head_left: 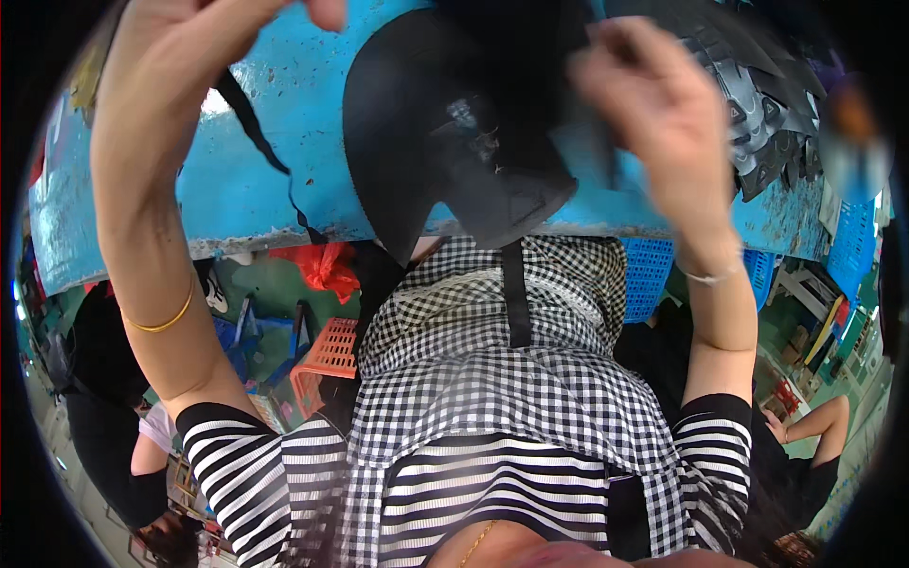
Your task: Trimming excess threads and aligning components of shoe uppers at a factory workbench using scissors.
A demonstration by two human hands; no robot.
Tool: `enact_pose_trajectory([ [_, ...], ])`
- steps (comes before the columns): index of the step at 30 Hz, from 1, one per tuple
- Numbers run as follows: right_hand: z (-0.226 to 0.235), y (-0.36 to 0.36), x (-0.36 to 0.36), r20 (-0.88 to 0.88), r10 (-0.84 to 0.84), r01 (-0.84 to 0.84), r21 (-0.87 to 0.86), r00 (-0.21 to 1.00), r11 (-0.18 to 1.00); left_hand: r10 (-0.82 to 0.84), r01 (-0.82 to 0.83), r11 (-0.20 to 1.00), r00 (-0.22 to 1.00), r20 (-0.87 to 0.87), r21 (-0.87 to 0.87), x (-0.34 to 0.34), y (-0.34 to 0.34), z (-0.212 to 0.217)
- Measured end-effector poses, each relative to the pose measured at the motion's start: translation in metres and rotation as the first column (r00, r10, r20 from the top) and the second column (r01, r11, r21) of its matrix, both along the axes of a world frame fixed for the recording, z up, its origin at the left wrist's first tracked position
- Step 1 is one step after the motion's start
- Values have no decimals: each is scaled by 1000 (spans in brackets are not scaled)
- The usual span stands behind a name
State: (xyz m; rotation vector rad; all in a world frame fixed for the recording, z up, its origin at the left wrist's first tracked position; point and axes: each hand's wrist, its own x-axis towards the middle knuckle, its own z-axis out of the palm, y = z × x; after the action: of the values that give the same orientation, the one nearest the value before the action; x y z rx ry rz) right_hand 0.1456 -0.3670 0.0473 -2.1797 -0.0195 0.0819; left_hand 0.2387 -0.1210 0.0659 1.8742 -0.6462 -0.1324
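A large flat black piece [417, 123] with a rounded edge and a notch, resembling a shoe upper, lies over the near edge of the blue table [275, 189]. My left hand [237, 14] reaches to the top of the picture, left of the piece. The frame edge cuts off most of its fingers, and only one fingertip shows. My right hand [653, 104] is at the piece's right side, smeared by motion. Its fingers are curled in around something dark that I cannot make out. Beneath my left forearm a thin black strip [254, 123] trails across the table.
Dark cut pieces with grey markings [762, 133] are heaped at the table's right. Below the edge are an orange basket [327, 360], a red bag [327, 270] and a blue crate [648, 275]. Other people sit behind me, left [109, 454] and right [805, 464].
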Motion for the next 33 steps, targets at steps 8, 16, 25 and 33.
enact_pose_trajectory([
  [8,15,-157,-32,195,-539,495,232,819,837,-404,481,840,863,-303,250,-7,-10,-19],
  [16,12,-92,-39,13,-177,170,206,984,964,-379,460,815,883,-277,353,-21,-25,-34],
  [25,-8,-25,1,96,607,-567,-267,789,779,-400,374,804,915,-45,463,-27,-29,-34],
  [33,-15,-22,21,78,806,-703,-446,586,554,-327,265,746,945,-10,612,-22,-16,-30],
])
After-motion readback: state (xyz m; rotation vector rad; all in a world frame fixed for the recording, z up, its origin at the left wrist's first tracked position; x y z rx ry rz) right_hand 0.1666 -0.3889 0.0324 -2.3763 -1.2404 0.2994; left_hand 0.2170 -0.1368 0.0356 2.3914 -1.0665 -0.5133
